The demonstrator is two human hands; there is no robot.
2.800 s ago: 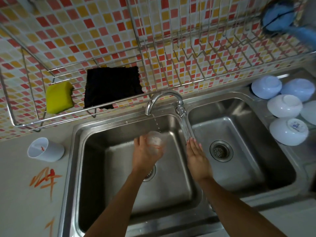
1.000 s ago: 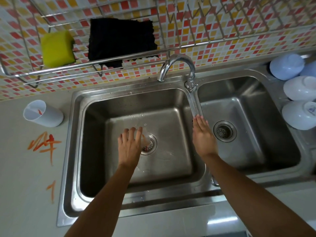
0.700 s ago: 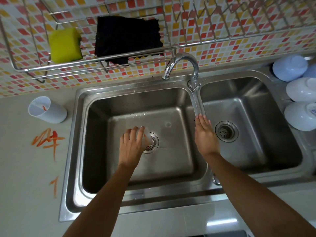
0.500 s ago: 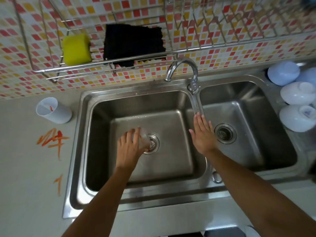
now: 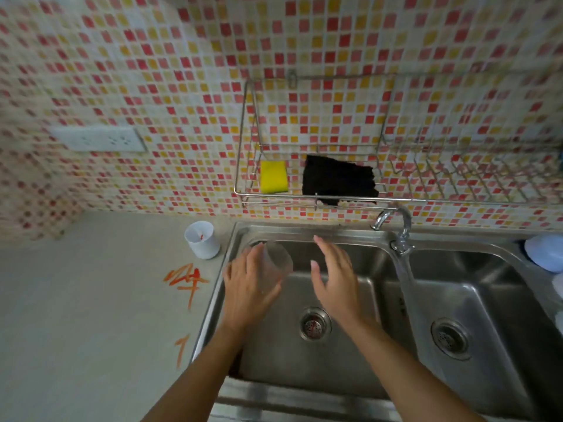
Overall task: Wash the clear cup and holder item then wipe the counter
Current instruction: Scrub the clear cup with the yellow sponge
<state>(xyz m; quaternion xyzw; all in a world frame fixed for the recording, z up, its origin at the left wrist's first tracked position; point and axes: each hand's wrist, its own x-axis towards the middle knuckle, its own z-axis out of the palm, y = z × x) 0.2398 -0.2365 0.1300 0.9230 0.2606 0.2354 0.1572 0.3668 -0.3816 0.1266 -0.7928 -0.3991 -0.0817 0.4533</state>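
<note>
The pale counter (image 5: 91, 315) carries a white holder cup (image 5: 202, 244) just beside the steel sink's (image 5: 320, 231) left rim. Orange marks (image 5: 185, 281) streak the counter nearby. An upturned bowl (image 5: 545, 252) sits at the far right.

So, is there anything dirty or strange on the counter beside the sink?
Yes. Orange-red scribbled marks stain the grey counter left of the sink, with another streak nearer the front edge. The white holder cup also shows a small red smear inside.

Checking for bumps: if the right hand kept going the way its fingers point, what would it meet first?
Probably the sink's back wall: the right hand points up-left over the left basin. Depth is unclear.
</note>
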